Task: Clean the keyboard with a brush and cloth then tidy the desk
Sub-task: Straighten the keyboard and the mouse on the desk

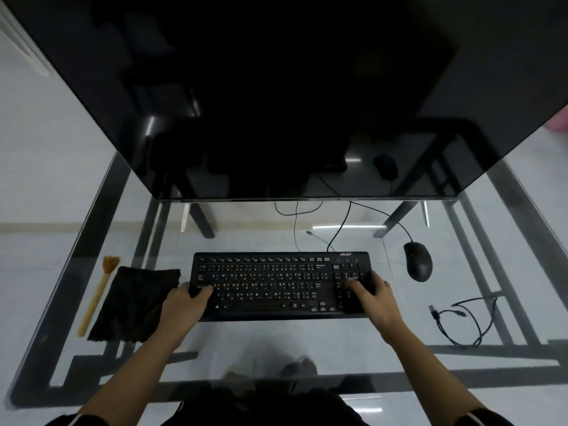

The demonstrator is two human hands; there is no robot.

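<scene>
Clear glass desk [276, 339] on dark frame bars carries everything: nearest, the left hand [184, 302] and right hand [376, 295] each clasp an end of the black corded keyboard [276, 287], with the fingers curled round its edges partly hidden. Just left lie the black folded cloth [135, 302] and wooden-handled brush [95, 299], neither held. Lifting or tipping the keyboard could, I judge, pull its cord taut, since the cord vanishes beneath the big dark monitor [276, 87].

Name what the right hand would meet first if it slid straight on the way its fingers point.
The right hand lies on the keyboard, fingers aimed away and slightly left. Sliding on, it would first cross more of the keyboard's keys, then probably reach the monitor behind, though depth is unclear.
</scene>
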